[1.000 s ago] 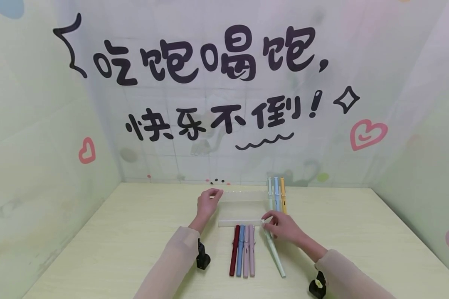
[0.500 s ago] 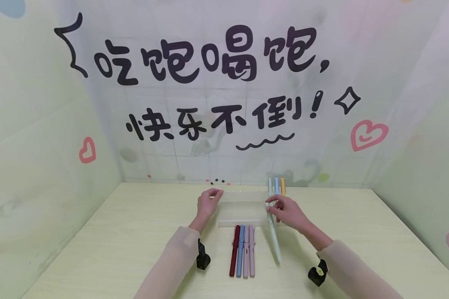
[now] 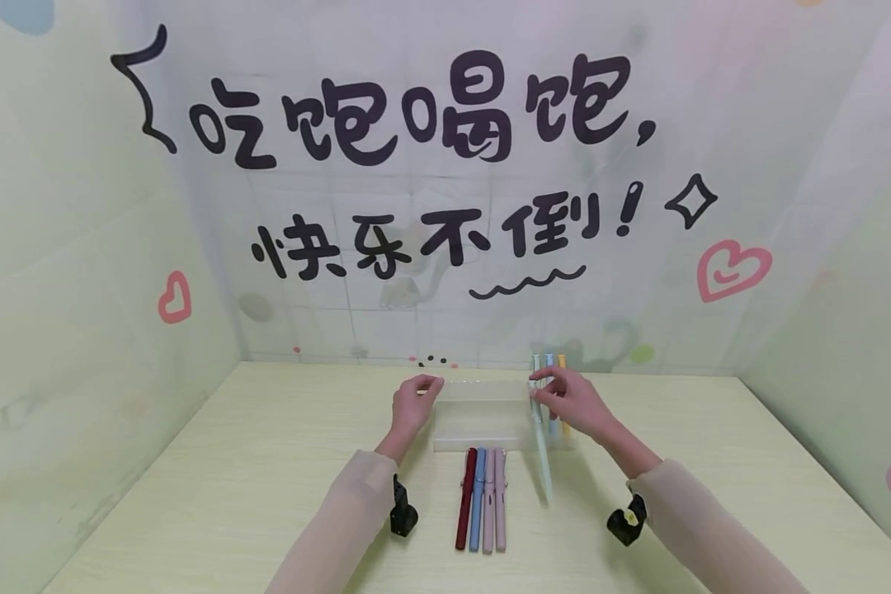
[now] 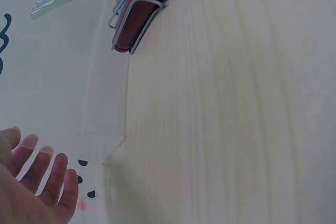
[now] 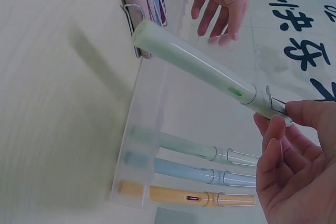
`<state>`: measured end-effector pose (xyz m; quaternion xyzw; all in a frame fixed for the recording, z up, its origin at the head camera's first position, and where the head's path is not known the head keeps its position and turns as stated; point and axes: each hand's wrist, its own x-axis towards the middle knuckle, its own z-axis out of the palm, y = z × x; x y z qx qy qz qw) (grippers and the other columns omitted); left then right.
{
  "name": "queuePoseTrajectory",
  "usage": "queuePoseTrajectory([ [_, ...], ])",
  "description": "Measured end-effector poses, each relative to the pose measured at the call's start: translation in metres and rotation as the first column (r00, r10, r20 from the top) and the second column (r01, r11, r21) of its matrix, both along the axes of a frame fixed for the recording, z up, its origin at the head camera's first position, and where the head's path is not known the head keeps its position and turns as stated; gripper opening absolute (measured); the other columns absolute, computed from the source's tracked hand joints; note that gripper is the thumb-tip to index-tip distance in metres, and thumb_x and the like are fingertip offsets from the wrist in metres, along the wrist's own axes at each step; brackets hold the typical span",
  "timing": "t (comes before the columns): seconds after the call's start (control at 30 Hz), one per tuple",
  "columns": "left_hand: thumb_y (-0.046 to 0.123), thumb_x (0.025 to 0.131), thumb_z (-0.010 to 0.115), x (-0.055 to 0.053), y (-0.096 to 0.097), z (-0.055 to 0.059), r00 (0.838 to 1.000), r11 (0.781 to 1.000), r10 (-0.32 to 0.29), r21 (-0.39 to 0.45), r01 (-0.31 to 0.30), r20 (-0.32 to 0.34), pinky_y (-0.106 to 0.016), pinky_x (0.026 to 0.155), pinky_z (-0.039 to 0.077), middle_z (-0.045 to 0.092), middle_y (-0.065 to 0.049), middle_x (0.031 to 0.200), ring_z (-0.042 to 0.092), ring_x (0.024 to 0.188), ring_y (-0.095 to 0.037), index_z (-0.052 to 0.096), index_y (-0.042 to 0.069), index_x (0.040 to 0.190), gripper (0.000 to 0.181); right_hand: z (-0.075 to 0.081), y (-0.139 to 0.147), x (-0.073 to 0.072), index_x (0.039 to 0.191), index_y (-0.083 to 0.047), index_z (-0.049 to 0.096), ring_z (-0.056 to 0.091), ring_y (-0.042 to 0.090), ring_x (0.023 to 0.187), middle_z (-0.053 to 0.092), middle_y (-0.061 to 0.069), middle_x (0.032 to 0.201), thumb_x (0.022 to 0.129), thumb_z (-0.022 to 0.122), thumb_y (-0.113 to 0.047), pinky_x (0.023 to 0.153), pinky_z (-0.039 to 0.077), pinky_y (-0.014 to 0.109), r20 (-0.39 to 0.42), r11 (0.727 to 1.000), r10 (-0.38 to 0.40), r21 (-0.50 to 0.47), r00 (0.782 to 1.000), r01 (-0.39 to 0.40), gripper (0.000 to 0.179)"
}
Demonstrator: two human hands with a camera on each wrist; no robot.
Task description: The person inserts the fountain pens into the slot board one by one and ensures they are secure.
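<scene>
In the head view the right hand [image 3: 573, 403], pinching a tilted mint-green pen [image 5: 197, 66] by its clip end above the box, partly hides a second green pen [image 5: 184, 145], a light-blue pen [image 5: 184, 171] and an orange-yellow pen [image 5: 181, 194]. These three lie side by side in the right end of a translucent rectangular plastic box [image 3: 475, 444], its far-left corner held by the left hand [image 3: 413, 407]. A dark-red pen [image 3: 465, 499], a blue pen [image 3: 478, 501] and two pinkish-lilac pens [image 3: 488, 511] lie before it on the pale wood-grain table [image 3: 193, 495], below a whitish printed backdrop [image 3: 319, 322].
</scene>
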<state>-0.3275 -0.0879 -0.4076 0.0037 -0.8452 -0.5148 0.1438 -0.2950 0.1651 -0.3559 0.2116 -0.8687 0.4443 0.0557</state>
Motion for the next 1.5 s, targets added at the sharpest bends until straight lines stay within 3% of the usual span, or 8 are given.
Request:
queuePoseTrajectory([
  [0.2,0.026,0.088,0.055,0.001,0.0,0.001,1.0,1.0,0.001,-0.009,-0.001,-0.003,-0.036,0.073,0.046,0.062,-0.009,0.094,0.057,0.087,-0.024,0.064,0.003,0.097,0.027,0.008,0.002,-0.004,0.109,0.001,0.054,0.052,0.022,0.053,0.06,0.006,0.074,0.087,0.057,-0.014,0.051,0.044,0.03,0.007,1.0,-0.014,-0.01,1.0,0.014,0.027],
  [0.4,0.024,0.088,0.055,0.001,0.0,0.0,1.0,1.0,0.004,-0.007,-0.004,-0.005,-0.036,0.073,0.046,0.062,-0.009,0.093,0.056,0.086,-0.024,0.064,0.003,0.096,0.025,0.014,0.005,-0.012,0.111,-0.001,0.053,0.052,0.036,0.059,0.059,0.011,0.073,0.087,0.057,-0.016,0.051,0.044,0.039,-0.006,0.999,-0.022,-0.049,1.0,0.022,0.029],
  [0.57,0.023,0.088,0.055,0.001,0.0,0.001,1.0,1.0,0.001,-0.003,-0.001,-0.009,-0.037,0.073,0.046,0.061,-0.009,0.093,0.056,0.087,-0.024,0.064,0.002,0.096,0.024,0.027,0.001,-0.006,0.113,0.002,0.052,0.051,0.022,0.053,0.059,0.018,0.077,0.087,0.055,-0.011,0.046,0.041,0.028,-0.023,0.997,-0.046,-0.068,0.999,0.044,0.029],
  [0.7,0.024,0.088,0.055,0.001,0.0,0.001,1.0,1.0,0.001,-0.002,-0.001,-0.012,-0.036,0.073,0.046,0.061,-0.009,0.093,0.056,0.087,-0.024,0.064,0.003,0.096,0.024,0.027,0.0,-0.01,0.112,0.0,0.052,0.053,0.028,0.054,0.06,0.018,0.078,0.087,0.054,-0.01,0.044,0.04,0.026,-0.05,0.995,-0.068,-0.083,0.996,0.063,0.027],
  [0.8,0.025,0.088,0.055,0.001,0.0,0.002,1.0,1.0,0.002,-0.008,-0.002,-0.013,-0.036,0.073,0.046,0.062,-0.009,0.094,0.057,0.087,-0.024,0.064,0.003,0.097,0.025,0.018,0.003,-0.023,0.112,-0.003,0.053,0.054,0.037,0.06,0.061,0.013,0.08,0.087,0.055,-0.014,0.046,0.042,0.029,-0.067,0.992,-0.087,-0.098,0.994,0.08,0.027],
  [1.1,0.025,0.088,0.055,0.0,0.0,0.001,1.0,1.0,0.0,-0.005,0.0,-0.018,-0.036,0.073,0.046,0.062,-0.009,0.093,0.056,0.088,-0.024,0.064,0.003,0.096,0.026,0.021,-0.001,-0.026,0.111,-0.002,0.052,0.055,0.036,0.06,0.063,0.017,0.084,0.087,0.055,-0.013,0.049,0.043,0.03,-0.09,0.981,-0.139,-0.152,0.986,0.124,0.027],
  [1.5,0.022,0.088,0.055,-0.001,0.0,-0.002,1.0,1.0,-0.001,0.002,0.001,-0.017,-0.036,0.072,0.046,0.061,-0.009,0.093,0.056,0.087,-0.024,0.064,0.002,0.096,0.024,0.006,-0.007,-0.027,0.11,-0.005,0.052,0.055,0.029,0.058,0.063,0.015,0.087,0.087,0.055,-0.013,0.049,0.046,0.03,-0.125,0.973,-0.177,-0.17,0.976,0.155,0.025],
])
